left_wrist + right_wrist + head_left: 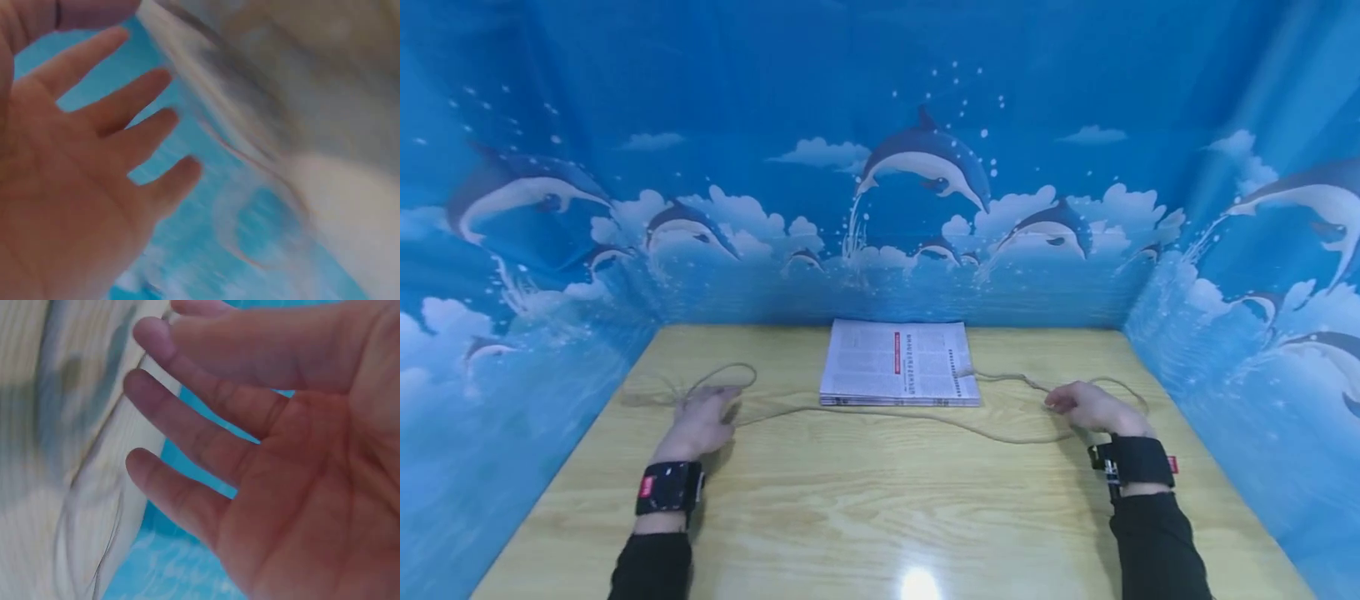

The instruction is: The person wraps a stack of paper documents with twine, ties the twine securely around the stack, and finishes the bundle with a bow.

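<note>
A long tan cord (895,414) runs across the table in front of a neat stack of newspapers (868,367), looping at both ends. Over the cord at the left, my left hand (700,423) hovers with its fingers spread and loosely straight; its palm (81,181) shows nothing in it. Beside the right loop is my right hand (1097,408), fingers relaxed and slightly bent. Its fingertips are close to the cord (94,447); whether they touch it is hard to see. One cord end rests on the newspapers' right edge.
The wooden table (820,517) reaches back to a blue dolphin-print curtain (760,100), which also closes off both sides. At the far left, the frayed cord end (643,398) lies near the table's edge. A bright light spot shines at the front.
</note>
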Available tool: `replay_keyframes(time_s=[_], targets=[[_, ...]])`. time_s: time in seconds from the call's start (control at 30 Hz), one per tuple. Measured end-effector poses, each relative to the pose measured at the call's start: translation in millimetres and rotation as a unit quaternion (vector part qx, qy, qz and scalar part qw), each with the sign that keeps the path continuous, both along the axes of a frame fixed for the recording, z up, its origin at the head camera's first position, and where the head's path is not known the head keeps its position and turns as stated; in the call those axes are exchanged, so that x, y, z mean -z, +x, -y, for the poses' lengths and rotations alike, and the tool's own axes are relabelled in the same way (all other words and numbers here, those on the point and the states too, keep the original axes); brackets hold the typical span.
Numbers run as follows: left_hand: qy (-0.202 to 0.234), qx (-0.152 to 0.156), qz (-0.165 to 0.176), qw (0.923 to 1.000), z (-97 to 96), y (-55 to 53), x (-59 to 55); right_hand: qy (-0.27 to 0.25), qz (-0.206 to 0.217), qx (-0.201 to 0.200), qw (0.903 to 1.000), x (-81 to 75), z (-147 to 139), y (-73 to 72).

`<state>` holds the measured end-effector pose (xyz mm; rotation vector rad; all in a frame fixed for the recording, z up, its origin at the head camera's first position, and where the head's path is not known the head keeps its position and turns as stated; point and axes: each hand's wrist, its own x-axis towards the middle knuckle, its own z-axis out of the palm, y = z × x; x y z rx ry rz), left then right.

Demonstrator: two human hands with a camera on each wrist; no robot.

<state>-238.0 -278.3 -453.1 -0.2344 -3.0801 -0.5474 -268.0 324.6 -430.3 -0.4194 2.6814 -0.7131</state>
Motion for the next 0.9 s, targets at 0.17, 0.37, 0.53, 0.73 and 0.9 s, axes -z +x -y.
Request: replay_keyframes(time_s=[0.17,0.37,0.53,0.73,0.9], targets=[[-0.015,0.053,0.016,0.9983,-58.2,-1.7,1.0,0.002,-0.030,-0.041,0.9987,8.5,26.4,2.8],[-0.050,0.053,-0.011,0.9973,-81.6,-1.3,7.9,-0.011,-0.035,-0.057,0.9977,22.1,64.1,1.4],[-0.052,0.048,-0.034,0.9969,-81.8,-5.0,14.3,0.013,-0.070,-0.062,0.9955,25.1,80.5,-2.4],[-0.042,0.044,-0.037,0.9975,-77.4,-9.7,15.5,0.050,-0.094,-0.049,0.9931,20.3,72.9,-8.2],[0.004,0.043,-0.013,0.9990,-66.4,-11.8,12.2,0.047,-0.131,-0.035,0.9897,22.5,50.4,-15.4]])
